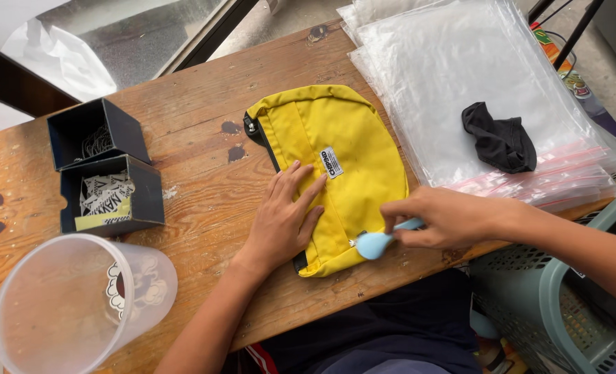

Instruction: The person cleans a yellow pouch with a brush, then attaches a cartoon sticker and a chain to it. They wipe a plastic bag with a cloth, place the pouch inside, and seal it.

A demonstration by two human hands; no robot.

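Yellow pouch pinned flat near the desk's front edge, tool at its lower corner.

The left hand point(285, 218) lies open, palm down on the yellow pouch point(336, 166); the right hand point(441, 218) is closed around a light-blue tool point(377, 242) touching the pouch's lower corner. The tool's tip is too small to read, and 1 stack of clear bags point(474, 83) runs past the desk's right edge.

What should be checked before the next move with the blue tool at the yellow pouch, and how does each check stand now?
1. Left hand flat on the yellow pouch, pinning it: ok.
2. Right hand grips the light blue tool: ok.
3. Tool tip at the pouch's lower edge: ok; exact contact cannot tell.
4. Pouch lies fully on the wooden table: ok.
5. Black cloth on the clear bags, apart from the pouch: ok.
6. Zip open or shut: cannot tell.
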